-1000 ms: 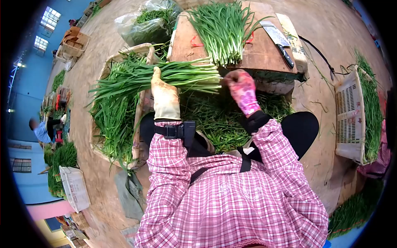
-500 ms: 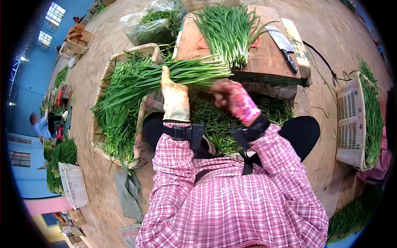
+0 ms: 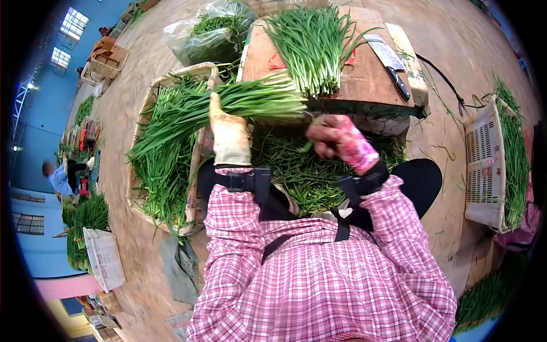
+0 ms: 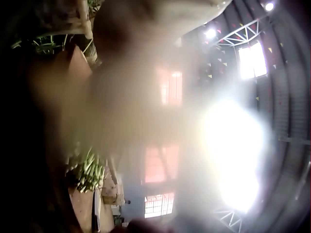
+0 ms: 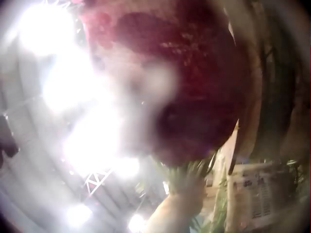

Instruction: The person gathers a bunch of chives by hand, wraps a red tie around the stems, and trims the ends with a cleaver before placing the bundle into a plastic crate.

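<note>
We see a low brown wooden tabletop (image 3: 364, 81) at twelve to one o'clock, on a dusty brown floor (image 3: 436, 131), with a pale blue wall (image 3: 40, 128) rising at nine to ten o'clock. Across the tabletop lies a bunch of long green stalks with whitish ends (image 3: 313, 60), and towards its right edge a steel cleaver with a black handle (image 3: 390, 58). A clear plastic bag stuffed with greenery (image 3: 182, 43) stands at eleven o'clock.

Our left hand (image 3: 229, 134), in a stained cream glove, grips a green leafy bundle with pale ends (image 3: 268, 101) at twelve o'clock; its leaves trail over the edge of a cream plastic crate (image 3: 200, 69) at ten o'clock. Our right hand (image 3: 336, 135), in a pink floral fingerless cover, is just beside the pale ends at two o'clock, fingers curled; we cannot tell whether they pinch anything. Floor stretches from the tabletop's right edge to a white perforated crate (image 3: 481, 165) at three o'clock. Both wrist views are badly blurred.
</note>
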Demonstrator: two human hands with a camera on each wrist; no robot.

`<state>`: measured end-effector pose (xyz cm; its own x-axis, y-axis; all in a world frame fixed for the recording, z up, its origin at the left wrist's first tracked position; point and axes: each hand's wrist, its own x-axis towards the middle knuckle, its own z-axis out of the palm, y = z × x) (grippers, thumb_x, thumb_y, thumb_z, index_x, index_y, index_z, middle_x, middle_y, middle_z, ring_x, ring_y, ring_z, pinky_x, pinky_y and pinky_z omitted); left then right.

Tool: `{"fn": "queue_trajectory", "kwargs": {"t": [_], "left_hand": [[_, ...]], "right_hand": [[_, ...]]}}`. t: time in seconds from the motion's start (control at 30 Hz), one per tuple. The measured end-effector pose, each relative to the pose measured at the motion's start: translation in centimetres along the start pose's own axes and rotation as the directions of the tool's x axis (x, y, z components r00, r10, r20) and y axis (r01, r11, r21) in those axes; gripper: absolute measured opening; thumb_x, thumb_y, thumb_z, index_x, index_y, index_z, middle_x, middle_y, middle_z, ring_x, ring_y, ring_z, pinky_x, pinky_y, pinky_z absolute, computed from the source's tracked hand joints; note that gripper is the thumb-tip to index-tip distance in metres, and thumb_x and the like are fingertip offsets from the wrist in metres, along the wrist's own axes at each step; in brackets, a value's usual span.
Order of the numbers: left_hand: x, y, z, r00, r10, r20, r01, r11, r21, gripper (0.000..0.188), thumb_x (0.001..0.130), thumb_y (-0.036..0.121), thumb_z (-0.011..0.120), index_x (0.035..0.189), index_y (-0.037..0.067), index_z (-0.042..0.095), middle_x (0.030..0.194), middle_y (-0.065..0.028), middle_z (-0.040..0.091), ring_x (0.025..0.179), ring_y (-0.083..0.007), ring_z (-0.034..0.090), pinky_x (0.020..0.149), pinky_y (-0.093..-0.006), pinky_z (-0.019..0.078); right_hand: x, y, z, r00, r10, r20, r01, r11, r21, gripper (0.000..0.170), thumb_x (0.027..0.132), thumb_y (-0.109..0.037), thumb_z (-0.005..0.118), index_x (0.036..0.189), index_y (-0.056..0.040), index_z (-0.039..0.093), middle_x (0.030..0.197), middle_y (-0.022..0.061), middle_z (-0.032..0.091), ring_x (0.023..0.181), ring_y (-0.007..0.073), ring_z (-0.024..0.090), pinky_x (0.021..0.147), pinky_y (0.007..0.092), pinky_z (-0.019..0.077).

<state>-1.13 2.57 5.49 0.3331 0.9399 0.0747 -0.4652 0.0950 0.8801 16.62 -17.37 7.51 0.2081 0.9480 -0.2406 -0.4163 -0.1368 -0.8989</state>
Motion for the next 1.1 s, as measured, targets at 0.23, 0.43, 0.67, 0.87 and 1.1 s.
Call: {"fn": "queue_trajectory", "kwargs": {"t": [0.23, 0.43, 0.67, 0.87, 1.1], "left_hand": [[1.2, 0.2, -0.2, 0.995, -0.085, 0.045, 0.072, 0.971, 0.229, 0.067, 0.095, -0.010, 0.045, 0.154, 0.002, 0.017, 0.093, -0.0015, 0.057, 0.074, -0.0071, 0.054, 0.069, -0.0193, 0.0504], [-0.1, 0.7, -0.5, 0.997, -0.006, 0.078, -0.028, 0.906, 0.422, 0.058, 0.099, -0.006, 0.041, 0.153, 0.000, 0.021, 0.098, -0.0026, 0.059, 0.075, -0.0092, 0.056, 0.073, -0.0217, 0.0517], [1.5, -1.9, -4.0, 0.992, 0.015, 0.128, -0.057, 0.941, 0.335, 0.059, 0.096, -0.012, 0.041, 0.152, 0.000, 0.023, 0.105, -0.0090, 0.065, 0.080, -0.0127, 0.062, 0.075, -0.0219, 0.0545], [-2.3, -1.3, 0.7, 0.984, -0.024, 0.178, -0.018, 0.973, 0.230, 0.065, 0.093, -0.015, 0.042, 0.152, -0.005, 0.019, 0.111, -0.0087, 0.060, 0.090, -0.0109, 0.059, 0.083, -0.0195, 0.0509], [1.1, -1.0, -2.6, 0.946, -0.311, 0.088, 0.322, 0.887, -0.331, 0.060, 0.097, -0.006, 0.046, 0.153, -0.002, 0.023, 0.111, -0.0113, 0.064, 0.094, -0.0141, 0.063, 0.088, -0.0240, 0.0511]], "right_hand": [[4.0, 3.3, 0.4, 0.998, 0.046, -0.041, -0.051, 0.990, -0.128, 0.043, 0.093, -0.024, 0.068, 0.125, 0.0044, 0.061, 0.104, 0.0155, 0.072, 0.085, 0.0206, 0.071, 0.072, 0.0316, 0.0578], [3.4, 3.6, -0.2, 0.931, -0.116, -0.345, 0.232, 0.920, 0.317, 0.027, 0.098, -0.009, 0.059, 0.117, 0.0098, 0.060, 0.093, 0.0184, 0.069, 0.070, 0.0238, 0.066, 0.062, 0.0320, 0.0560], [3.0, 2.2, -0.3, 0.787, -0.475, -0.393, 0.233, 0.819, -0.524, 0.033, 0.087, -0.012, 0.073, 0.118, -0.0014, 0.066, 0.108, 0.0121, 0.072, 0.095, 0.0208, 0.069, 0.087, 0.0307, 0.0534], [6.0, 4.8, -0.1, 0.717, -0.553, -0.424, 0.303, 0.795, -0.525, 0.030, 0.083, -0.005, 0.072, 0.111, 0.0022, 0.068, 0.094, 0.0097, 0.073, 0.086, 0.0196, 0.069, 0.078, 0.0328, 0.0553], [3.8, 4.8, -6.1, 0.819, -0.250, -0.516, 0.316, 0.948, 0.042, 0.025, 0.090, -0.017, 0.075, 0.106, 0.0017, 0.070, 0.086, 0.0066, 0.072, 0.067, 0.0099, 0.063, 0.059, 0.0218, 0.0502]]}}
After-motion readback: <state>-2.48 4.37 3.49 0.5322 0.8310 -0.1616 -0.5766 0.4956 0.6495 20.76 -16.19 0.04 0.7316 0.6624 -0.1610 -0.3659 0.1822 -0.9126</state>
